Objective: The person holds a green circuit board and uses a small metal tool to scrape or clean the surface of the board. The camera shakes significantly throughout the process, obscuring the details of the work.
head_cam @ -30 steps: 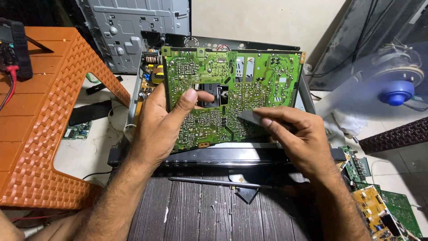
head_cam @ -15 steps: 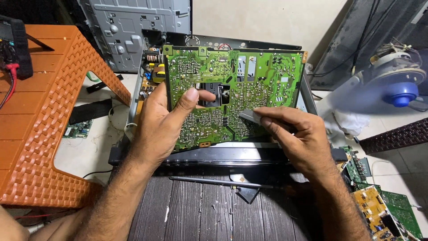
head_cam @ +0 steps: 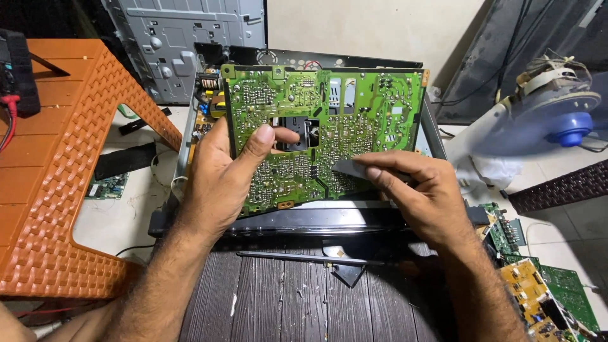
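The left hand comes up from the lower left with the forearm angled toward the middle, its palm wrapped around the left edge of a green circuit board and its thumb laid flat across the solder side, the tip pressed down just beside a dark rectangular cut-out near the board's centre. The fingers are hidden behind the board, so the grip reads as a clamp between thumb and palm. The right hand reaches in from the lower right, knuckles up and wrist bent slightly inward, with thumb and forefinger pinched on a small flat grey blade-like tool (what it is exactly cannot be told) whose tip rests on the board's lower middle, close to the left thumb. The board stands tilted, solder side toward the viewer, its lower edge resting on a black frame just beneath both hands. Below the wrists lies a dark wooden surface with a thin black rod. Left of the left forearm stands an orange plastic stool; beyond the right hand sits a blue fan, and by the right forearm lie loose circuit boards.
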